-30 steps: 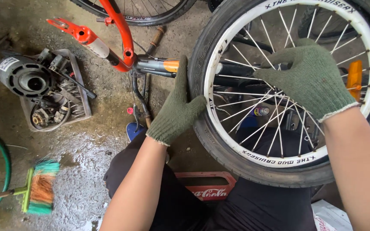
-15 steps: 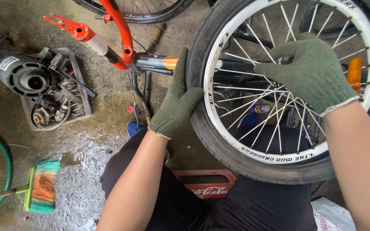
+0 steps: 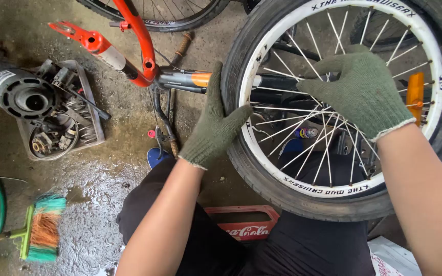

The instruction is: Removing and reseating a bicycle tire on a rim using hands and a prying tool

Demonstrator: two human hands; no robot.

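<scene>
So the bike wheel (image 3: pixel 333 107) fills the right of the frame, tyre seated on the rim; left hand (image 3: pixel 215 125) flat against the tyre, right hand (image 3: pixel 361 92) pinching spokes, so the checking's still underway.

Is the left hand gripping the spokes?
No, the gloved left hand lies flat against the black tyre, while the right hand rests on the spokes.

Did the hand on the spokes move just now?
Yes, a little. The right hand slid down and toward the left hand's side across the spokes, away from the orange reflector on the wheel, which it nearly covered before.
</scene>
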